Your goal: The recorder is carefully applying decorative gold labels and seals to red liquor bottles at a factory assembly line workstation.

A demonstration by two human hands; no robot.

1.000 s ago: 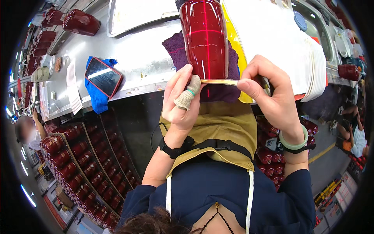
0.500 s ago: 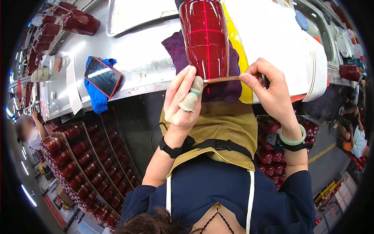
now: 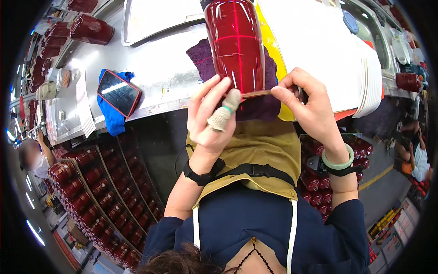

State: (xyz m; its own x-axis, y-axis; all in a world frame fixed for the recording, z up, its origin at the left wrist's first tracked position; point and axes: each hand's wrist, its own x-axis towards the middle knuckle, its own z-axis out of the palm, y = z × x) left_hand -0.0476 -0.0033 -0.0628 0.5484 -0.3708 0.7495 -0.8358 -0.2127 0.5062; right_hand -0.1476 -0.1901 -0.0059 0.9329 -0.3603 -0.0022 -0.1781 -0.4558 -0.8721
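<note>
A glossy dark red vessel [image 3: 237,45] lies lengthwise on a purple cloth [image 3: 200,57], bright red light lines crossing its surface. Along its near end runs a thin brown strip [image 3: 258,94]. My left hand [image 3: 211,116] has a knitted finger cover [image 3: 222,112] on one digit, which presses the strip's left end by the vessel's edge; its other fingertips touch or nearly touch the vessel's left side. With thumb and bent fingers, my right hand [image 3: 308,100] pinches the strip's right end. A small dark item, not clear in kind, shows between the right hand's fingers.
A phone [image 3: 119,93] rests on a blue cloth [image 3: 111,119] at the left. White sheets [image 3: 319,50] over a yellow edge lie right of the vessel. Another red vessel [image 3: 92,29] stands far left. Racks of red vessels [image 3: 98,185] sit below; people are at both sides.
The view has shifted slightly. My right hand has come a little closer to my left, and less of the strip shows between them. Both hands keep their hold.
</note>
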